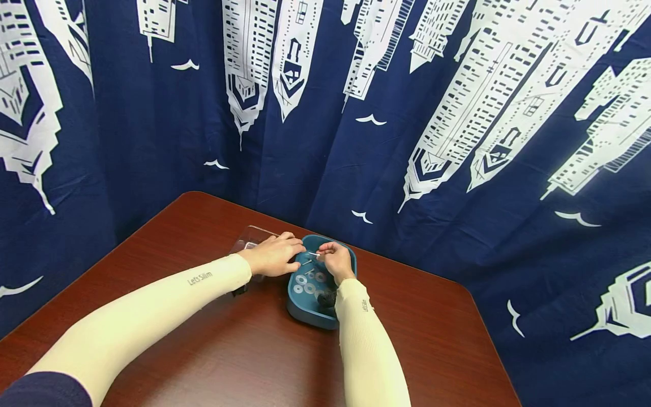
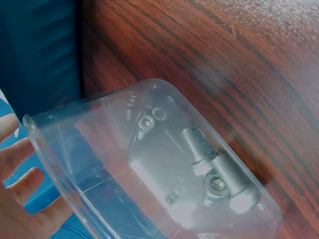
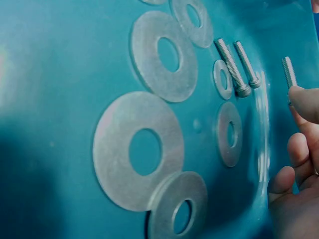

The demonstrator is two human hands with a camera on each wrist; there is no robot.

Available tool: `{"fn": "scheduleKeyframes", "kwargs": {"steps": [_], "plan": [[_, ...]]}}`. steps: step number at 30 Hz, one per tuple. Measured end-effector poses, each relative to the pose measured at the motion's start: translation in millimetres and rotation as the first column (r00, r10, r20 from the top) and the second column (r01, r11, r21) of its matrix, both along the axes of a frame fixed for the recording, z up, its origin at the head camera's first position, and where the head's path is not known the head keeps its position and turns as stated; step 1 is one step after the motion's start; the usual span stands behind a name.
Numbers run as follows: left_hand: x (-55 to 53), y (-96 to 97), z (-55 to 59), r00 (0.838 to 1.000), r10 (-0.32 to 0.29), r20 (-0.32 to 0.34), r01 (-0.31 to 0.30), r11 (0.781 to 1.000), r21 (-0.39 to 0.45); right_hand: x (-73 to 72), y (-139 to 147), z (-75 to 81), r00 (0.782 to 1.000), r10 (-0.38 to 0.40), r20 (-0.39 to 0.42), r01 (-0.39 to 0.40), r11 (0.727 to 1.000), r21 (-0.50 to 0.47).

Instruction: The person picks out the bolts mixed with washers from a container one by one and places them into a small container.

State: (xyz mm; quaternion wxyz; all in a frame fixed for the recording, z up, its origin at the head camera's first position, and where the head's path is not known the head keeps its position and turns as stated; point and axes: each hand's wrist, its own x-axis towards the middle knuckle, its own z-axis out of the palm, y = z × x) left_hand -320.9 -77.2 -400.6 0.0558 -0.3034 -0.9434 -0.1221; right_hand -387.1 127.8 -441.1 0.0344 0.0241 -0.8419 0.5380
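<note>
My right hand (image 1: 337, 261) is over the far part of a blue tray (image 1: 293, 308). Between thumb and forefinger it pinches a small silver screw (image 3: 289, 72), threaded end outward. Two more socket-head screws (image 3: 231, 65) lie in the tray, beside several flat washers (image 3: 114, 154) of different sizes. My left hand (image 1: 274, 254) is at the tray's left rim, its fingers loosely extended and holding nothing. Below that hand, a clear plastic box (image 2: 159, 87) contains several socket-head bolts (image 2: 232, 179), thick and thin; the left fingers (image 2: 25, 184) show beside its rim.
The tray and the clear box stand side by side toward the back of a reddish-brown wooden table (image 1: 218, 350). A navy curtain (image 1: 315, 158) with white building prints hangs close behind the table. Something black (image 1: 327, 298) shows beside the right wrist.
</note>
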Motion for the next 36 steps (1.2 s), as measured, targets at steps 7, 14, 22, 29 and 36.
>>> {"fn": "scheduleKeyframes", "kwargs": {"steps": [7, 14, 22, 29, 36], "plan": [[0.2, -4.8, 1.9, 1.0, -0.012, -0.021, 0.013, 1.0, 0.02, 1.9, 2.0, 8.5, 0.999, 0.028, -0.018, -0.029, 0.999, -0.043], [3.0, -12.4, 5.6, 0.999, 0.003, -0.05, -0.001, 0.999, 0.038, 5.9, 1.6, 19.0, 0.997, 0.067, -0.028, -0.069, 0.995, -0.075], [8.8, -26.8, 7.1, 0.997, 0.018, -0.07, -0.012, 0.996, 0.091, 8.2, -3.0, 28.3, 0.994, 0.101, -0.052, -0.105, 0.992, -0.072], [14.3, -45.5, 6.2, 0.996, 0.062, -0.069, -0.055, 0.994, 0.098, 7.3, -11.5, 35.0, 0.99, 0.121, -0.066, -0.127, 0.988, -0.083], [19.2, -64.2, 3.3, 0.994, 0.077, -0.083, -0.065, 0.989, 0.136, 8.2, -17.2, 38.7, 0.986, 0.146, -0.08, -0.153, 0.984, -0.088]]}}
